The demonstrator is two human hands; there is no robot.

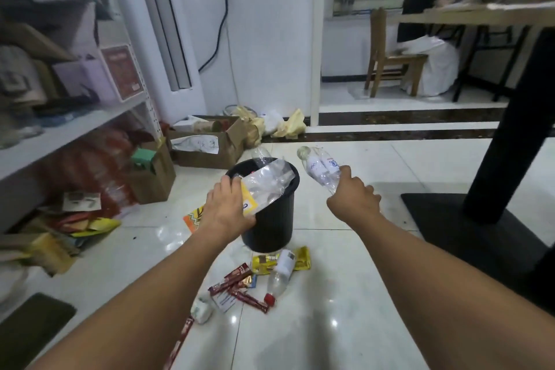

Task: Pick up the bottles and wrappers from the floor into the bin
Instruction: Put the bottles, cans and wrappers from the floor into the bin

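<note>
Forearms stretch toward the black bin (pixel 270 228), the left hand (pixel 228 210) wrapped round a yellow-labelled bottle (pixel 265 185) tipped across its rim, apparently ready to drop. The right hand (pixel 354 198) clamps a second bottle (pixel 322 170) just beside the bin. A red-capped bottle (pixel 280 276) and wrappers (pixel 240 285) lie on the floor nearby.

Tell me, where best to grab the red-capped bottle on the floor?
Around its mid-body, coming from above with the grip across its width: the red-capped bottle lies on its side, partly over a yellow wrapper, so its rounded flanks are exposed.
</note>
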